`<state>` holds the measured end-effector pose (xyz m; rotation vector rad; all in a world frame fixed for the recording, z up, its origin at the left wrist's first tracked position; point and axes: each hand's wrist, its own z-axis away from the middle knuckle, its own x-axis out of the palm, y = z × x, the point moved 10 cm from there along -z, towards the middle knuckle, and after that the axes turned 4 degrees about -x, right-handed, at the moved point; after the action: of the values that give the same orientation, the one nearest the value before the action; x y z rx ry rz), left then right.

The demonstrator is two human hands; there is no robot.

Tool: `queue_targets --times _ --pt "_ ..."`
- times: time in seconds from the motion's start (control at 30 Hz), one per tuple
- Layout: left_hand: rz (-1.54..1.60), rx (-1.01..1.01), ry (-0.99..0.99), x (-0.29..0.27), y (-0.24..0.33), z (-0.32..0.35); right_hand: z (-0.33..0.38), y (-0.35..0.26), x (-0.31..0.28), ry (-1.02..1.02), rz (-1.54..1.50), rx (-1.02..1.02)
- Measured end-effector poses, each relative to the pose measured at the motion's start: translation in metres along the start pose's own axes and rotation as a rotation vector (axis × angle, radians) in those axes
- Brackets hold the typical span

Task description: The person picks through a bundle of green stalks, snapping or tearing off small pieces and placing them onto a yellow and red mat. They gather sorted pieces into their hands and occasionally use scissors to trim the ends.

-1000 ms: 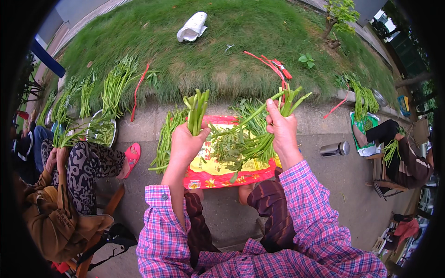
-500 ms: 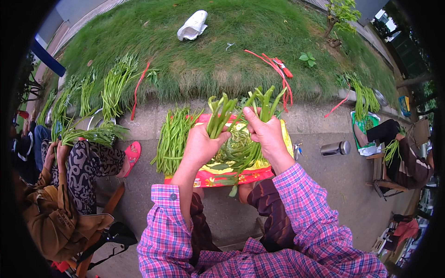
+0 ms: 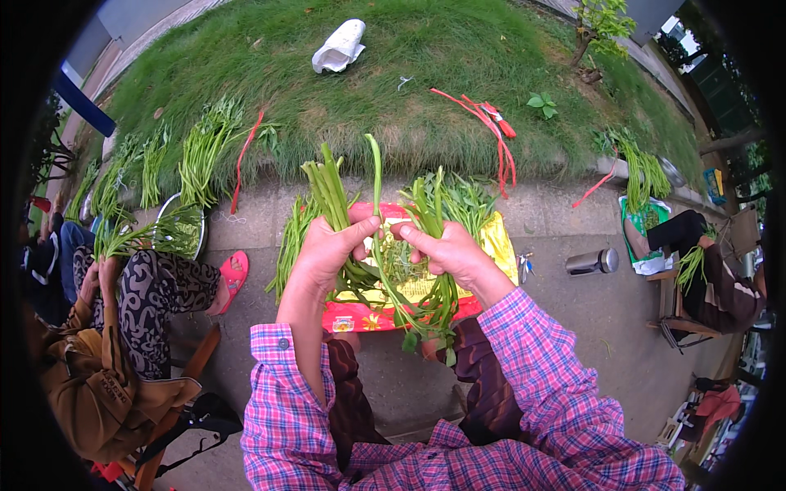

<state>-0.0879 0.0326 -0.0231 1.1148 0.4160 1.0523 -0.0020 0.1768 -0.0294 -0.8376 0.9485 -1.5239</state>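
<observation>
Head view: my left hand (image 3: 327,245) and right hand (image 3: 446,250) grip green stalks (image 3: 332,192) above the red-yellow sheet (image 3: 491,245); grass bank (image 3: 458,74) beyond, bare pavement (image 3: 573,319) beside it.

Even, soft daylight, no hard shadows or glare. Sharp and well exposed at centre. Strong fisheye bending toward the rim, black vignette ringing the corners, slight softness there.

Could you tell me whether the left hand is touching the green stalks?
Touching. The head view shows the left hand closed around a bunch of green stalks, which stick up out of the fist.
</observation>
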Motion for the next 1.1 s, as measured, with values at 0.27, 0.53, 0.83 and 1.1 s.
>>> queue_targets --times 0.27,0.53,0.83,1.1 --pt "-0.025 0.013 -0.006 0.007 -0.001 0.001 0.000 0.008 0.012 -0.104 0.037 0.033" --pt "0.051 -0.001 0.068 -0.009 -0.007 -0.004 0.003 -0.001 0.017 -0.199 -0.012 0.021" --pt "0.162 0.061 0.155 -0.024 -0.001 -0.007 0.001 0.013 0.015 -0.225 -0.011 0.073" --pt "0.270 0.094 0.205 -0.041 0.004 -0.006 0.001 0.011 0.014 -0.208 0.042 0.070"
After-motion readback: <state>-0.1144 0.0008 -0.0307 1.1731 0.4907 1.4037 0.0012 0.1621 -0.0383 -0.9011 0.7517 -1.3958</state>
